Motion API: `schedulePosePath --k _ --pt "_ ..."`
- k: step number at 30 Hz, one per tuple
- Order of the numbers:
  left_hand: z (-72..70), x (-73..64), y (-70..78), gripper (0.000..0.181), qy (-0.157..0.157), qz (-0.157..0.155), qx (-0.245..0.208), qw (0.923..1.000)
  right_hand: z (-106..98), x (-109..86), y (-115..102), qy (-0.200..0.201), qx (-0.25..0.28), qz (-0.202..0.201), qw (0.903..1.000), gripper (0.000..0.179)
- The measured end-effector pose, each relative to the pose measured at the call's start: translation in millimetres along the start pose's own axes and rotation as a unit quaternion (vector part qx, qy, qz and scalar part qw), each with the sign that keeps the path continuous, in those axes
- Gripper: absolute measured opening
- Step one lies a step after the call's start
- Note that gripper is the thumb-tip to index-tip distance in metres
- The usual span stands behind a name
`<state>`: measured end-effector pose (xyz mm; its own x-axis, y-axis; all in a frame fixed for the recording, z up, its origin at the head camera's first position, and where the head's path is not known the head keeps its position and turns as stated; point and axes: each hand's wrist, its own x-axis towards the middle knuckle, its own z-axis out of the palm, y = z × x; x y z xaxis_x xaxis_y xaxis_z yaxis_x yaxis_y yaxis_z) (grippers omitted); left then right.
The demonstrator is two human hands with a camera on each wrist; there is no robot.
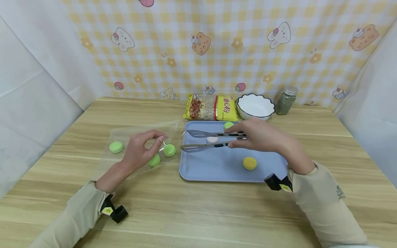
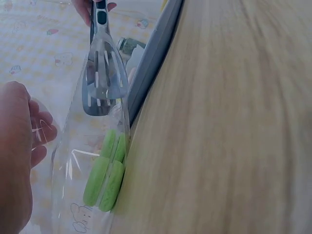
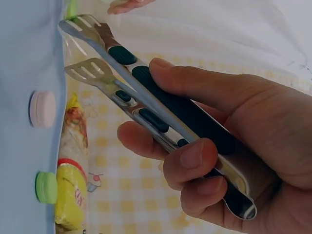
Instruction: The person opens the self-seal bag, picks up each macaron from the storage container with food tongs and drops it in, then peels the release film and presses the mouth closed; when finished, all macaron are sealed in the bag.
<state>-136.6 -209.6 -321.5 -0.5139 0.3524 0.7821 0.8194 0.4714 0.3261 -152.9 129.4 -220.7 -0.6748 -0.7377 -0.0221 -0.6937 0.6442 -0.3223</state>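
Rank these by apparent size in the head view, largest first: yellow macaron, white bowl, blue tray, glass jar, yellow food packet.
1. Blue tray, though partly covered
2. Yellow food packet
3. White bowl
4. Glass jar
5. Yellow macaron, smallest despite lying nearer the camera than the jar

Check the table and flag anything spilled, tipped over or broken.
Nothing stands out: the visible macarons look whole, the tray lies flat, the jar and white bowl stand upright, and no spill shows.
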Motion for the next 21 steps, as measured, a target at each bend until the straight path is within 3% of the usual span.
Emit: schedulePosePath --k 13,21 --pt "1.8 -2.2 -1.7 0.012 -0.031 -0.021 -0.007 0.9993 3.0 2.1 17.6 -0.007 0.010 0.036 0.9993 0.037" --pt "2.1 -2.6 -2.2 0.014 -0.010 -0.009 -0.001 0.9999 -2.8 -2.5 21.0 -0.003 0.010 0.037 0.9993 0.039"
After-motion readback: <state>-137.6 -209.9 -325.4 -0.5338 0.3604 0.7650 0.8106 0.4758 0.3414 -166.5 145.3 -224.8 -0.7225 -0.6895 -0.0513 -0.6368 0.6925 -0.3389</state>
